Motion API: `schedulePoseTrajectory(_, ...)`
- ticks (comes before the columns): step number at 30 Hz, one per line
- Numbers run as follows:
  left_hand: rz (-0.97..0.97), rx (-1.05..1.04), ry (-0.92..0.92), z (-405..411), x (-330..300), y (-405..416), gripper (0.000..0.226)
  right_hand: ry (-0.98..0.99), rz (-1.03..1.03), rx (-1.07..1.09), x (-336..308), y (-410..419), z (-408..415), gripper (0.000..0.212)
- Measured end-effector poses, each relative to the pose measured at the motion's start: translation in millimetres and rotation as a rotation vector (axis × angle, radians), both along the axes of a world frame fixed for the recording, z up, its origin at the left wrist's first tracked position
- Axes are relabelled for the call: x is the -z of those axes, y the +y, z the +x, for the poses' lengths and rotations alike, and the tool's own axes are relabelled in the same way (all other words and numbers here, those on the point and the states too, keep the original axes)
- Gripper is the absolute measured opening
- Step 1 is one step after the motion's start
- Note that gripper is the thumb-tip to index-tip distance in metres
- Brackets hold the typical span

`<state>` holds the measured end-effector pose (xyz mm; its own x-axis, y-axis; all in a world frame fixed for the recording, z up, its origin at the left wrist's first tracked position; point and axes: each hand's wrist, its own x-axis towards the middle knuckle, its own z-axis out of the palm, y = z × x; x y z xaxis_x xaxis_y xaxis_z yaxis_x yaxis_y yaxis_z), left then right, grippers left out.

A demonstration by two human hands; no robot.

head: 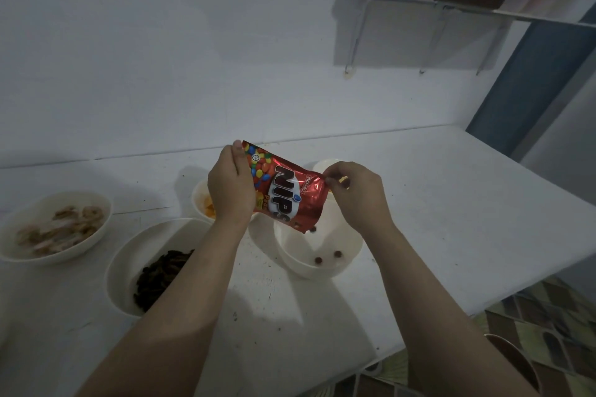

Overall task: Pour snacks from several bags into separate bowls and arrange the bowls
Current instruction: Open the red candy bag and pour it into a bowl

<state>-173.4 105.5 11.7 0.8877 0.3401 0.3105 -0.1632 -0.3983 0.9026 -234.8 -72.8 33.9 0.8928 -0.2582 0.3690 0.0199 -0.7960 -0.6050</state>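
a white surface fills the lower part of the frame, its far edge against a white wall. five white bowls stand on it. at the left edge, a bowl of pale snacks. lower left of centre, a bowl of dark snacks. behind that, a bowl with orange pieces. at centre, a bowl with a few round candies. behind it, a largely hidden bowl.

Red Nips bag tilted, mouth down over white bowl holding 3 candies.
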Motion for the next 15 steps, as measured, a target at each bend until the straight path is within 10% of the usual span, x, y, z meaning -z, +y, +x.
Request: schedulePoseTrajectory(15,0.093,0.029,-0.082,-12.1,-5.3,-0.2,0.034,0.008,-0.044,0.016,10.5,-0.8,-7.6,0.015)
